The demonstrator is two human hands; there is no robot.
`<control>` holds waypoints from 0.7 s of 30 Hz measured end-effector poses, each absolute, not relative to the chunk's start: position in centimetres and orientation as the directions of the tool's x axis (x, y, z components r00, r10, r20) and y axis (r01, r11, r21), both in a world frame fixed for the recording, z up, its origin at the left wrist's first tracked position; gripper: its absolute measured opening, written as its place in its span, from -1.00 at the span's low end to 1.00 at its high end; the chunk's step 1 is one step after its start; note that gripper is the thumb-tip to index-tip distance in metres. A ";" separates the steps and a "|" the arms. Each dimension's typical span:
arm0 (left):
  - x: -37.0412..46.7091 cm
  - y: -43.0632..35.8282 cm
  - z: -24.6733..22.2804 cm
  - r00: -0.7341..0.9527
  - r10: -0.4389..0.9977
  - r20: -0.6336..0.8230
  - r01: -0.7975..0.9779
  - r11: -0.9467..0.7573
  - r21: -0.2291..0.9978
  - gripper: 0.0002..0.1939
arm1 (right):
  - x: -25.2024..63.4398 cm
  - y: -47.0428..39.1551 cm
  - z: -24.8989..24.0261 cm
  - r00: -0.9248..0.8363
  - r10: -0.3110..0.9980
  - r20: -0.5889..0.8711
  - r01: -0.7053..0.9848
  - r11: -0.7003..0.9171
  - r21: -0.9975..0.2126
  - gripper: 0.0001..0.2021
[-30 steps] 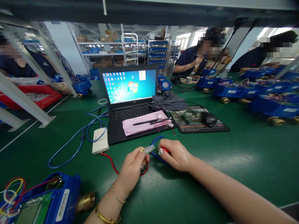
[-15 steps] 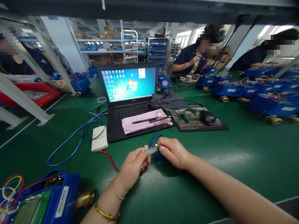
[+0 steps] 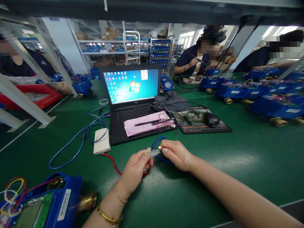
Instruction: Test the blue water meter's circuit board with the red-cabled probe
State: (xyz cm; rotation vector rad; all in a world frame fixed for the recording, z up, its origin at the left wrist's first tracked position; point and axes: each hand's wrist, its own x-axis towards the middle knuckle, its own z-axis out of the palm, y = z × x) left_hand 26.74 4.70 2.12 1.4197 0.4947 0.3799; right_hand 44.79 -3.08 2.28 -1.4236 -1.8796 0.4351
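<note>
In the head view my left hand [image 3: 139, 163] is closed on a pale connector [image 3: 154, 154] whose metal pins point right. A red cable [image 3: 113, 163] runs from the white box [image 3: 101, 142] to that hand. Facing it, my right hand [image 3: 177, 153] pinches a small part at the pin tips; the fingers mostly hide it, and whether it touches the pins is unclear. Behind the hands curves a blue-handled tool [image 3: 158, 140]. A black laptop [image 3: 133, 85] stands beyond, with a pink cloth [image 3: 140, 125] and pens on it.
A blue meter housing [image 3: 68, 202] with a brass fitting lies at the lower left. At right are a mouse [image 3: 211, 120] on a mat [image 3: 197, 126] and several blue meters [image 3: 280, 106]. A red tray [image 3: 47, 99] sits left. People work across the table.
My hands have stayed almost in place, with the right hand's fingertips shifted very slightly. Across the table, a person's hand with a thin tool has moved a little left and down.
</note>
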 end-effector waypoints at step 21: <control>26.7 4.8 1.9 0.744 0.668 -0.025 -0.025 0.065 0.998 -0.45 | 52.8 3.3 3.4 0.520 0.803 0.291 0.713 -0.221 -0.665 -0.79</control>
